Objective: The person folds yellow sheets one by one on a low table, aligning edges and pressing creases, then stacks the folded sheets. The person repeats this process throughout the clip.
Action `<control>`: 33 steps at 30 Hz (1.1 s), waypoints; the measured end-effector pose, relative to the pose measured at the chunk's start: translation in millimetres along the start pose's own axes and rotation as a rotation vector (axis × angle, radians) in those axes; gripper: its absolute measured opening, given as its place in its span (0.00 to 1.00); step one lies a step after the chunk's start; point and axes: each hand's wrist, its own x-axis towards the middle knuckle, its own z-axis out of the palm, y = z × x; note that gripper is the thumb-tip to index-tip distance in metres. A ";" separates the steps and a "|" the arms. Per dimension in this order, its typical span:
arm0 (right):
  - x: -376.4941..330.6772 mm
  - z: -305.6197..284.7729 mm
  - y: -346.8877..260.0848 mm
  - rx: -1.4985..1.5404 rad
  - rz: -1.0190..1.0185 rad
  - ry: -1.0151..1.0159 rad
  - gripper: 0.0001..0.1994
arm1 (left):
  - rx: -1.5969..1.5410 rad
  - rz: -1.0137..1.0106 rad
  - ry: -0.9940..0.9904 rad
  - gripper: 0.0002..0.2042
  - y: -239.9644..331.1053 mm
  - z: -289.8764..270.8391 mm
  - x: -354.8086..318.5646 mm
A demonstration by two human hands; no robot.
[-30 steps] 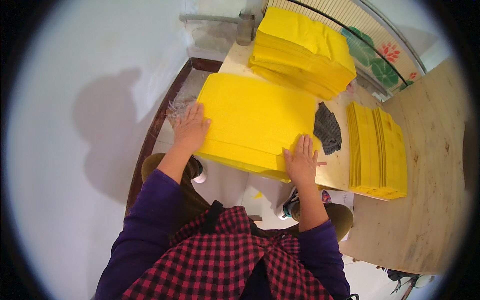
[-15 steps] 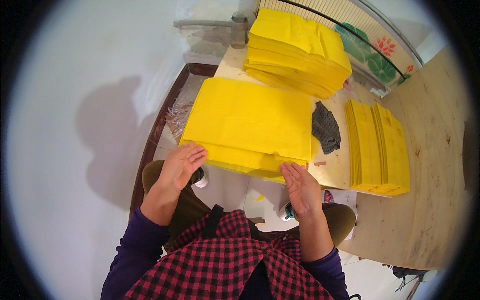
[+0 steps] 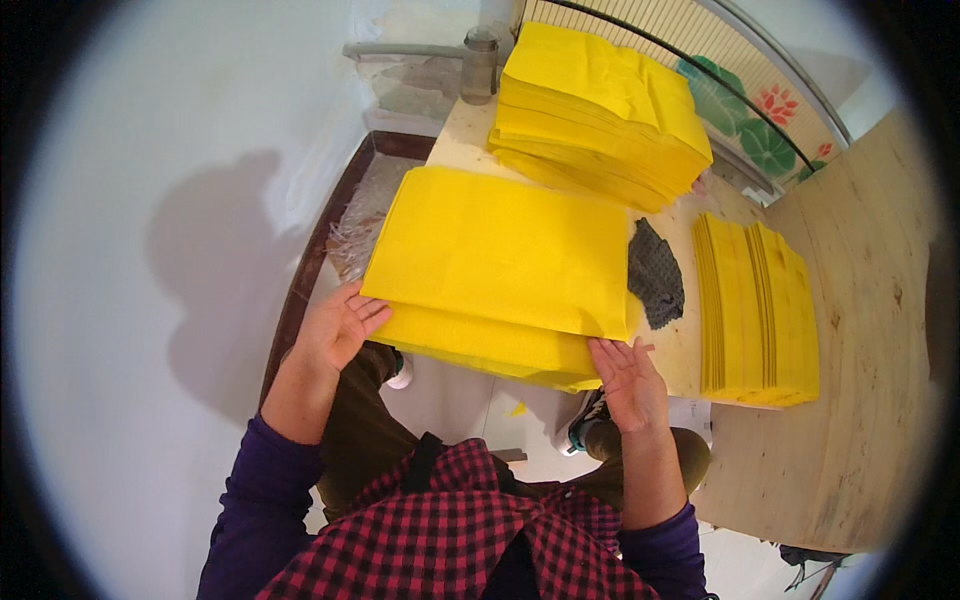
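Squaring looks underway: the left hand (image 3: 335, 328) and right hand (image 3: 628, 380), fingers open flat, press the near edge of the yellow paper-sheet stack (image 3: 500, 270) overhanging the pale wooden tabletop's (image 3: 850, 400) near edge; next, an even push inward.

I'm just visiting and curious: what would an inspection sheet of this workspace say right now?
Surface: pale wooden table, partly covered by paper.
Job's things: stack of large yellow sheets at the near edge, overhanging it slightly.
Clutter: taller yellow pile behind; folded yellow bundles to the right; dark grey cloth between the stacks.
Grippers: left hand open at the stack's left corner; right hand open, fingers on the stack's near right edge.
Cables: nothing seen.
Surroundings: white wall at left, brown wooden frame beside the table, plywood panel at right, metal pipe fitting above.
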 end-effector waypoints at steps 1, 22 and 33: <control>2.0 -0.8 -4.9 -0.024 0.016 0.009 0.27 | 0.035 -0.009 0.003 0.19 3.8 0.0 3.9; 154.8 21.7 -82.2 -0.674 0.078 -0.068 0.12 | 0.552 -0.108 -0.051 0.14 70.4 50.1 152.4; 198.5 34.4 -89.7 -1.008 0.001 -0.009 0.11 | 0.704 -0.064 -0.109 0.14 85.9 46.3 174.3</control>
